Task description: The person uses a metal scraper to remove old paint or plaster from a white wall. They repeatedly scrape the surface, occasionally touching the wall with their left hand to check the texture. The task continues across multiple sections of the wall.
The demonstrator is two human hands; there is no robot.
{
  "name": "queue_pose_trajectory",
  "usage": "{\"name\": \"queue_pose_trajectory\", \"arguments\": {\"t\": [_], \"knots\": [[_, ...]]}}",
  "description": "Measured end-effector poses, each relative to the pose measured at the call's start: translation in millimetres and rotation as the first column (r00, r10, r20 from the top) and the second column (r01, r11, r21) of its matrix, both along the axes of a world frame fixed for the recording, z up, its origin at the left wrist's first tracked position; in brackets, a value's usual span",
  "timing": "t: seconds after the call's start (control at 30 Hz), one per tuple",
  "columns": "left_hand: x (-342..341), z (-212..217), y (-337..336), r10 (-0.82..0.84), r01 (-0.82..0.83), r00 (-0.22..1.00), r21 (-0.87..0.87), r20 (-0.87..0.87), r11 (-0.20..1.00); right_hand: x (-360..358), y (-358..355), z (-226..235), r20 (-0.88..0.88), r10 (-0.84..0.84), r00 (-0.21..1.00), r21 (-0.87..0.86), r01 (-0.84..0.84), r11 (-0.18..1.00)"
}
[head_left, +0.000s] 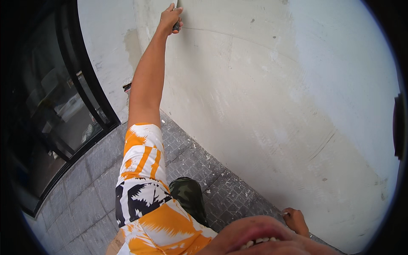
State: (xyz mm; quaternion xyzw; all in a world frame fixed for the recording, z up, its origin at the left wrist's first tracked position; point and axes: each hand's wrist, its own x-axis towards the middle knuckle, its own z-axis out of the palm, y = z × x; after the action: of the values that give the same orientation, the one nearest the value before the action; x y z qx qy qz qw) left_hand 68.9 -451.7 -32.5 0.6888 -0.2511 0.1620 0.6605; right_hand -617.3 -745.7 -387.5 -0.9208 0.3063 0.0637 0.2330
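My left hand [171, 19], at the end of an outstretched arm, is raised against the upper part of a pale plastered wall [238, 85]. It is closed around the dark handle of a putty knife [176, 26], whose thin light blade shows just above the fingers at the picture's top edge. Low on the right, my right hand [296, 221] is close to the foot of the same wall. Its fingers are curled together, and whatever they hold, if anything, is too small to make out.
On the left stands a black-framed glass door [68, 85]. Dark grey paving [195, 165] with scattered pale flakes runs along the wall's foot. A small dark fitting [127, 87] pokes out beside my left forearm. A whiter patch [340, 63] covers the wall's upper right.
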Motion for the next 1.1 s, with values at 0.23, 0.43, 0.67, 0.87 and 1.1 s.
{"name": "queue_pose_trajectory", "arguments": {"t": [0.23,0.43,0.67,0.87,1.1], "knots": [[70,26,42,0.073,-0.109,0.979,0.185,0.191,0.977,39,-15,-35,0.045,-0.046,0.998,-0.068,0.049,0.996],[32,34,38,0.112,-0.117,0.993,0.455,0.039,0.883,72,-14,-46,0.135,0.015,0.991,-0.068,-0.006,0.998],[45,47,49,-0.042,0.005,0.995,0.369,0.091,0.93,67,-12,-50,0.028,0.086,0.996,-0.109,-0.082,0.991],[-35,-30,4,0.047,-0.001,0.986,-0.277,0.161,0.961,84,22,12,0.019,0.177,0.984,-0.003,-0.177,0.984],[-295,-256,-122,-0.825,0.814,0.532,-0.383,0.19,0.436,179,96,103,0.614,0.195,0.765,0.026,-0.266,0.964]]}}
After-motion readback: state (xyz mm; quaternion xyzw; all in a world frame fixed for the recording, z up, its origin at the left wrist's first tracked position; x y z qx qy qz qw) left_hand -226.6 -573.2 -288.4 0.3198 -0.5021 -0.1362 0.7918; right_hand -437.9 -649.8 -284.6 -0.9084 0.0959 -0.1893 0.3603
